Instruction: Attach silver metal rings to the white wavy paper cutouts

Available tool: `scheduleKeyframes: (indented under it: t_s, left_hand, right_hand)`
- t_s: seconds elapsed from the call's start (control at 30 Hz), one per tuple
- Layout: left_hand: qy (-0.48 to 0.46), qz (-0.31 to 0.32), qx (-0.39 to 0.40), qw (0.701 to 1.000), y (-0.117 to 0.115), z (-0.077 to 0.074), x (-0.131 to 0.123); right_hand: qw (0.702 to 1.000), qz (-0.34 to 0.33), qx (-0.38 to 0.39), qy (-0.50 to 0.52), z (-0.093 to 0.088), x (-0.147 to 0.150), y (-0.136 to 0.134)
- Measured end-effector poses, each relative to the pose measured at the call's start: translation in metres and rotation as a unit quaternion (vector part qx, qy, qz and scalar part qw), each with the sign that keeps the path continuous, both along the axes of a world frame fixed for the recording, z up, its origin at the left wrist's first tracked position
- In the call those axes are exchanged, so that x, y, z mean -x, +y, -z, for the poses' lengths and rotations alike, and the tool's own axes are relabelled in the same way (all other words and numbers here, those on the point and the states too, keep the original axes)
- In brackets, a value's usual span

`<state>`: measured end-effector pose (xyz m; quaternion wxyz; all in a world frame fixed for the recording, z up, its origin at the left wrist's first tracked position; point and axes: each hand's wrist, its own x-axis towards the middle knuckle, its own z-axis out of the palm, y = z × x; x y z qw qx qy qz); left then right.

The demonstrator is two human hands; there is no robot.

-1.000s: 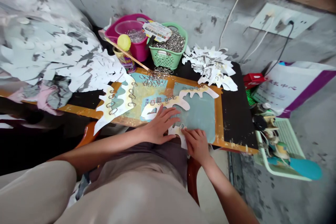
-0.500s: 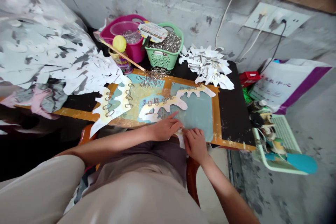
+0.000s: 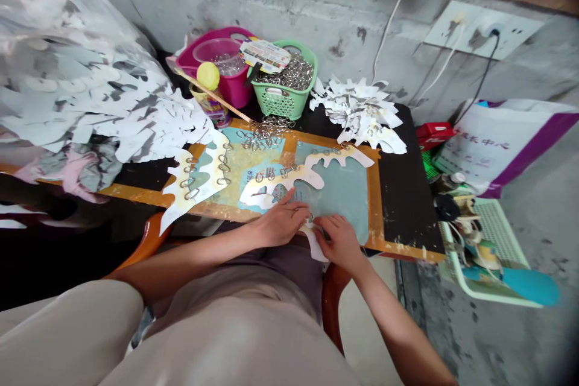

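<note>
At the table's near edge, my left hand (image 3: 284, 222) and my right hand (image 3: 341, 242) meet with bent fingers on a white cut-out strip (image 3: 318, 248). The strip's lower end hangs over my lap, and a small metal ring (image 3: 310, 218) shows between my fingertips. My fingers cover much of the strip. Just beyond lies a wavy white strip (image 3: 289, 178) with metal rings along its yellowish edge, and a similar strip (image 3: 359, 155) adjoins it at the right. To the left, more ringed strips (image 3: 203, 181) lie with their rings in two rows.
Loose metal rings (image 3: 266, 132) lie before a green basket (image 3: 283, 102) full of rings. A pink basket (image 3: 237, 87), a yellow-lidded can (image 3: 208, 75) and a wooden stick (image 3: 217, 96) stand nearby. White cut-outs heap left (image 3: 149, 108) and right (image 3: 362, 108). A crate (image 3: 502, 235) sits right.
Both hands have shifted slightly, and the held strip now shows more of its lower end. A metal ring is now visible between the fingertips. The view has tilted a little.
</note>
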<state>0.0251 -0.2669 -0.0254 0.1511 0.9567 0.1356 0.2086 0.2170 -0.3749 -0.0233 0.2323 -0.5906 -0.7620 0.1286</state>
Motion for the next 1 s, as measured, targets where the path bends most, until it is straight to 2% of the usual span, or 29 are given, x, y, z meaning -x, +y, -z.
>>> scheduleKeyframes:
  t_s: [0.1, 0.17, 0.33, 0.47, 0.53, 0.57, 0.67, 0.73, 0.87, 0.93, 1.0]
  left_hand:
    - [0.008, 0.005, 0.047, 0.999, 0.004, -0.005, -0.001]
    - [0.009, 0.008, 0.051, 0.999, 0.006, -0.005, -0.002]
    - [0.024, 0.05, -0.005, 0.998, 0.006, -0.004, 0.001]
    - [0.039, 0.076, -0.048, 0.995, 0.003, -0.008, 0.007]
    - [0.045, 0.09, -0.046, 0.994, 0.0, -0.01, 0.011]
    - [0.049, 0.091, -0.044, 0.994, -0.002, -0.01, 0.013]
    - [0.045, 0.071, -0.044, 0.995, -0.009, -0.004, 0.019]
    - [0.035, 0.049, -0.046, 0.997, -0.014, 0.002, 0.022]
    - [0.024, 0.015, -0.022, 0.999, -0.022, 0.005, 0.026]
    - [-0.001, 0.006, 0.031, 1.0, -0.022, -0.001, 0.029]
    - [-0.049, -0.022, 0.11, 0.992, -0.018, -0.012, 0.032]
  right_hand:
    - [0.998, -0.032, -0.003, -0.045, -0.002, -0.004, 0.008]
    - [0.995, -0.052, -0.012, -0.088, -0.003, -0.005, 0.011]
    - [0.982, -0.086, -0.025, -0.166, -0.004, -0.005, 0.014]
    - [0.978, -0.119, -0.015, -0.172, -0.009, -0.013, 0.008]
    - [0.986, -0.115, -0.006, -0.121, -0.011, -0.019, 0.003]
    - [0.993, -0.09, -0.01, -0.074, -0.012, -0.022, 0.0]
    - [0.993, 0.077, -0.035, 0.084, -0.009, -0.021, -0.004]
    - [0.982, 0.143, -0.027, 0.121, -0.006, -0.012, -0.003]
    - [0.989, 0.107, 0.017, 0.096, -0.002, 0.011, 0.006]
    - [0.981, 0.116, 0.048, 0.146, -0.003, 0.017, 0.01]
    - [0.956, 0.13, 0.097, 0.245, -0.008, 0.018, 0.011]
